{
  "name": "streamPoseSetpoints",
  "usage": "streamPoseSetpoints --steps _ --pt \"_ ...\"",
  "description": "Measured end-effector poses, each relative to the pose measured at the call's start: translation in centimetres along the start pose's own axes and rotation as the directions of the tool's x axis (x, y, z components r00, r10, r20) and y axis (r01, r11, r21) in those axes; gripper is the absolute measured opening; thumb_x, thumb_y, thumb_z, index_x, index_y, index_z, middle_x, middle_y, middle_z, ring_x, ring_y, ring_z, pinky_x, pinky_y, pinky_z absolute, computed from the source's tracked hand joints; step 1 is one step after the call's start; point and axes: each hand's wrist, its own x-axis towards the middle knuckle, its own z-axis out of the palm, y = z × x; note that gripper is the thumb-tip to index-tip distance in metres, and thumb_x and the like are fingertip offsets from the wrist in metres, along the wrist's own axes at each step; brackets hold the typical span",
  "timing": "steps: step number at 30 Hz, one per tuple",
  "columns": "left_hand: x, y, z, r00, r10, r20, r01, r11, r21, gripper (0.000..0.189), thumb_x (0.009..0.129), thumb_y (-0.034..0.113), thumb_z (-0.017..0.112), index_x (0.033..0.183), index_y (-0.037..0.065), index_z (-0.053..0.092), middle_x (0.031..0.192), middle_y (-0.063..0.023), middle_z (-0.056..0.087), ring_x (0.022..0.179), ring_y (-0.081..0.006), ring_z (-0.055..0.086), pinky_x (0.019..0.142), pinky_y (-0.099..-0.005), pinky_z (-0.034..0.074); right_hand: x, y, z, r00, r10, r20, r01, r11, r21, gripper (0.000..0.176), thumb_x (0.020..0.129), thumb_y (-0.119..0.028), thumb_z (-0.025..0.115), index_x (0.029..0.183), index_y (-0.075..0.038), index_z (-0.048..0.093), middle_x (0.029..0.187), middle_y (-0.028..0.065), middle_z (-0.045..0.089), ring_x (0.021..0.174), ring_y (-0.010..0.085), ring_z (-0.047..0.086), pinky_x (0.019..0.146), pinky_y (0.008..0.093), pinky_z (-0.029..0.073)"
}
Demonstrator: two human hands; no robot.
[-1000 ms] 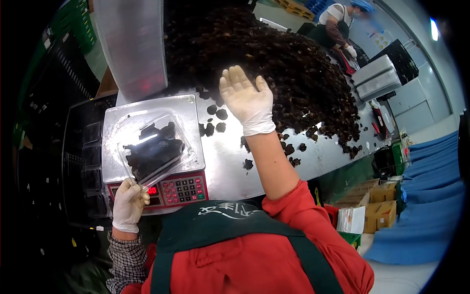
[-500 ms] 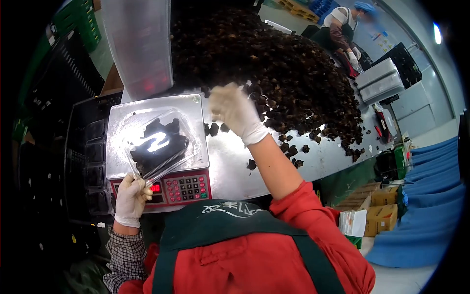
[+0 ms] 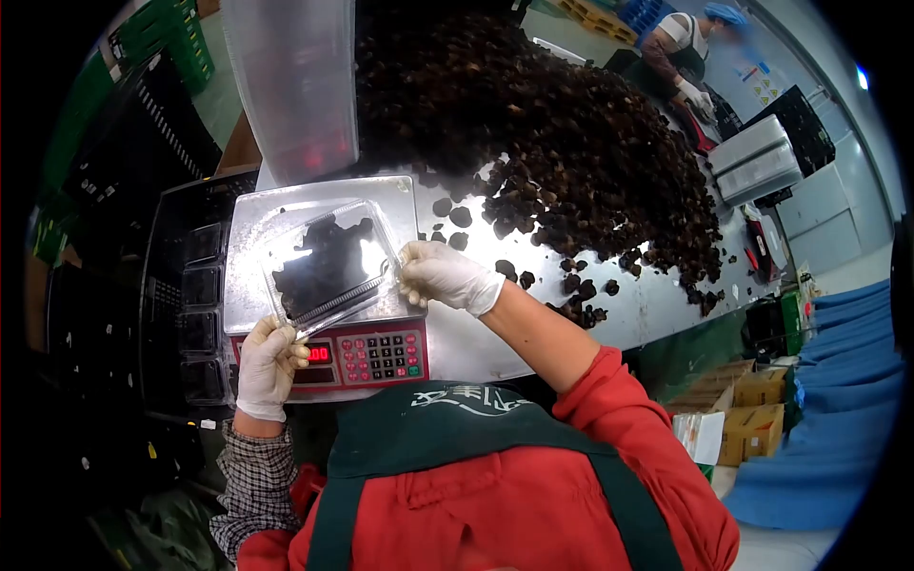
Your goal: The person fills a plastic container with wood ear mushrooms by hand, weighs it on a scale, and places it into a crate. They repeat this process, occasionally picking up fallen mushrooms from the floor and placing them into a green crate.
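A clear plastic clamshell box (image 3: 379,224) with dark wood-ear-like pieces (image 3: 326,259) inside is held tilted over the steel pan of a digital scale (image 3: 249,211). My left hand (image 3: 268,369), in a white glove, pinches the box's near left corner. At its right side, the fingers of my gloved right hand (image 3: 447,276) are closed on the edge. Red digits glow on the scale's display (image 3: 316,353), just right of my left fingers. Several loose dark pieces (image 3: 460,217) lie on the metal table (image 3: 457,333) to the right of the scale.
A large heap of dark pieces (image 3: 571,181) covers the table's far side. Behind the scale rises a tall stack of clear containers (image 3: 290,86). Filled clear boxes (image 3: 201,333) sit in a black crate at left. Across the table, a person in a blue cap (image 3: 681,57) works.
My right hand has come left and down from beside the heap to the box's right edge. My left hand keeps its hold on the near corner.
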Motion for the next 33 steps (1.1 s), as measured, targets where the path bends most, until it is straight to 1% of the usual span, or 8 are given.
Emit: streamPoseSetpoints --steps 15,20,23,24,25,27,29,33 --pt "0.5 -0.2 0.6 0.990 0.112 -0.081 -0.113 0.993 -0.016 0.008 0.089 0.007 0.059 0.096 0.006 0.054 0.079 -0.0052 0.062 0.064 -0.0138 0.063 0.056 -0.0233 0.052 1.1 -0.1 -0.2 0.999 0.036 -0.024 -0.034 0.997 0.070 0.014 0.087 -0.007 0.060 0.095 -0.001 0.050 0.077 0.0099 0.062 0.061 0.0134 0.062 0.050 0.0248 0.053" --pt "0.7 -0.5 0.4 0.986 0.139 -0.093 -0.144 0.989 -0.044 0.017 0.088 0.007 0.060 0.104 0.004 0.053 0.080 -0.0057 0.062 0.064 -0.0144 0.063 0.056 -0.0238 0.052 1.4 0.1 0.8 0.995 -0.019 -0.098 0.027 0.997 0.077 0.013 0.084 -0.006 0.060 0.090 -0.004 0.049 0.065 0.0043 0.057 0.047 0.0098 0.052 0.041 0.0229 0.043" --pt "0.1 -0.2 1.0 0.922 0.350 -0.165 -0.302 0.918 0.257 0.027 0.088 0.005 0.061 0.113 0.001 0.052 0.086 -0.0075 0.063 0.073 -0.0166 0.064 0.064 -0.0248 0.053 1.7 0.4 0.8 0.994 -0.030 -0.103 0.030 1.000 0.001 0.013 0.085 -0.009 0.060 0.090 -0.004 0.049 0.061 0.0029 0.055 0.046 0.0095 0.050 0.041 0.0230 0.043" --pt "0.2 -0.5 0.7 0.747 0.648 -0.149 -0.489 0.687 0.537 0.038 0.086 0.004 0.063 0.121 -0.002 0.048 0.094 -0.0095 0.063 0.083 -0.0205 0.063 0.075 -0.0274 0.051 0.8 -0.6 1.2 0.996 -0.013 -0.087 0.008 0.998 -0.061 0.016 0.086 -0.013 0.062 0.090 -0.004 0.049 0.059 0.0023 0.054 0.046 0.0097 0.051 0.040 0.0230 0.042" --pt "-0.4 0.2 2.0 0.431 0.901 -0.060 -0.494 0.291 0.819 0.043 0.083 -0.001 0.063 0.123 -0.002 0.048 0.099 -0.0096 0.063 0.089 -0.0229 0.061 0.082 -0.0294 0.049 0.7 -0.8 1.0 0.999 -0.027 -0.047 0.022 0.995 -0.097 0.033 0.087 -0.018 0.063 0.109 0.001 0.049 0.058 0.0027 0.054 0.046 0.0114 0.053 0.039 0.0232 0.042" --pt "-3.2 1.8 6.6 0.210 0.942 0.262 -0.471 -0.137 0.871 0.050 0.077 -0.006 0.064 0.124 -0.001 0.049 0.096 -0.0114 0.063 0.087 -0.0253 0.062 0.082 -0.0326 0.049 0.3 -2.2 1.1 0.957 -0.139 -0.254 0.056 0.949 -0.311 0.052 0.089 -0.021 0.062 0.127 0.007 0.040 0.081 0.0100 0.063 0.050 0.0142 0.056 0.048 0.0233 0.050" --pt "-3.6 0.8 10.3 0.254 0.728 0.637 -0.780 -0.235 0.580 0.055 0.071 -0.007 0.064 0.125 0.001 0.051 0.086 -0.0098 0.062 0.081 -0.0241 0.061 0.075 -0.0333 0.049 1.1 -3.4 0.8 0.883 -0.304 -0.358 0.261 0.951 -0.163 0.064 0.090 -0.029 0.061 0.137 0.004 0.033 0.118 0.0201 0.054 0.079 0.0222 0.061 0.059 0.0316 0.054" --pt "-1.8 -4.1 15.5 0.120 0.398 0.909 -0.944 -0.238 0.229 0.061 0.073 0.004 0.061 0.132 0.003 0.047 0.071 -0.0044 0.056 0.064 -0.0211 0.055 0.059 -0.0349 0.046 1.0 -6.0 1.4 0.847 -0.292 -0.445 0.428 0.871 0.242 0.055 0.092 -0.034 0.057 0.133 -0.001 0.039 0.128 0.0197 0.046 0.101 0.0280 0.054 0.081 0.0427 0.047"
